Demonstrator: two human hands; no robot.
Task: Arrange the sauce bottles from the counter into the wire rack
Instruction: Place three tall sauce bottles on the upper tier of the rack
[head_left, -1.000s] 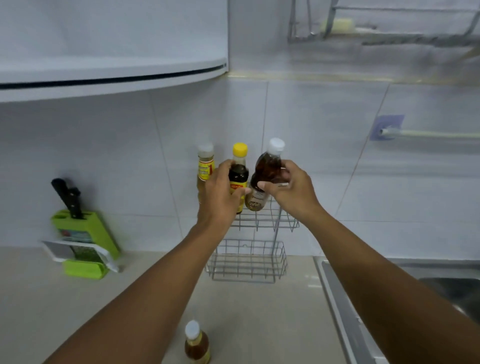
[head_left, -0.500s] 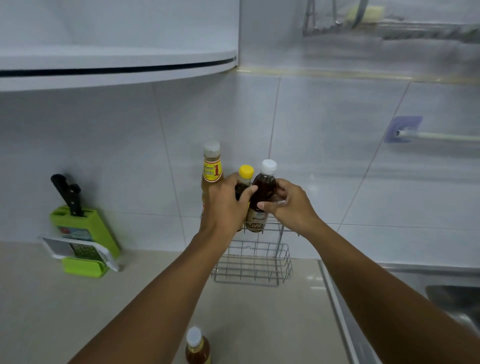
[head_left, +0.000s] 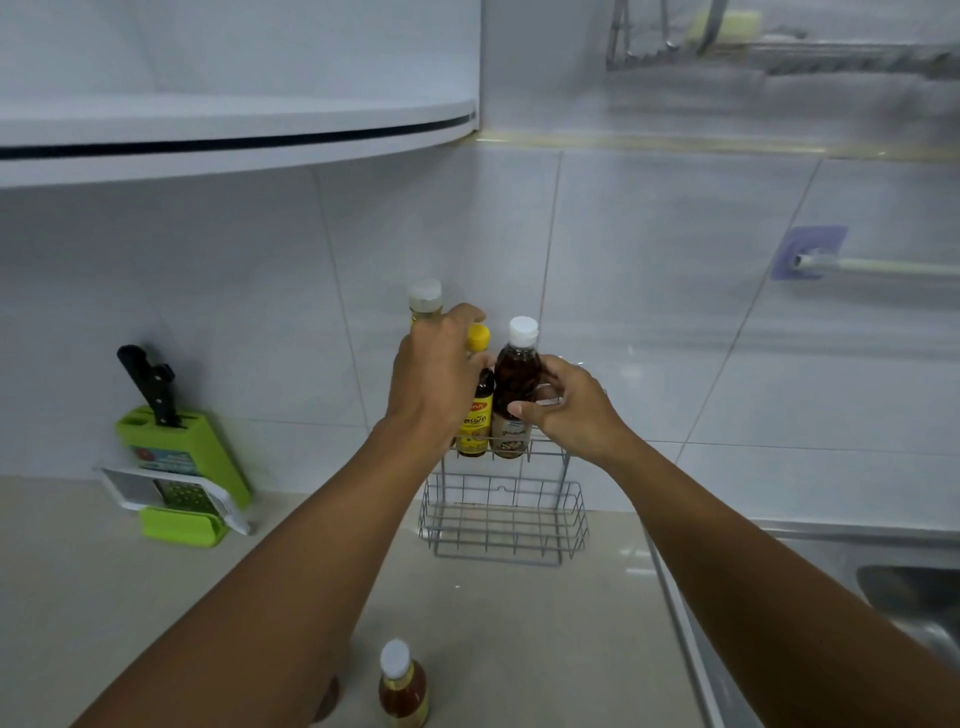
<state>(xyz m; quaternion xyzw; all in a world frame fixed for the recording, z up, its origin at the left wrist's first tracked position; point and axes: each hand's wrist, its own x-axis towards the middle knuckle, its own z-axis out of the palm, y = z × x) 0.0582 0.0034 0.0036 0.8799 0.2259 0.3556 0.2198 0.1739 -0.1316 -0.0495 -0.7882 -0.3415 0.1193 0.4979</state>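
A two-tier wire rack (head_left: 504, 525) stands against the tiled wall. Three bottles stand in its upper tier: a tall bottle with a pale cap (head_left: 425, 297), a dark bottle with a yellow cap (head_left: 475, 415), and a brown sauce bottle with a white cap (head_left: 515, 379). My left hand (head_left: 436, 374) is curled around the tall bottle, hiding most of it, with the fingers just above the yellow cap. My right hand (head_left: 569, 410) grips the white-capped bottle from the right side. The lower basket holds nothing. Another amber bottle with a white cap (head_left: 402, 686) stands on the counter near me.
A green knife block (head_left: 182, 457) with a black-handled knife and a grater sits at the left on the counter. A steel sink (head_left: 883, 582) lies to the right. A cabinet overhangs at top left, with a towel rail (head_left: 883, 267) on the wall.
The white-capped bottle came down from a tilt and now stands upright in the upper tier. My left hand shifted from the yellow-capped bottle up to the tall bottle.
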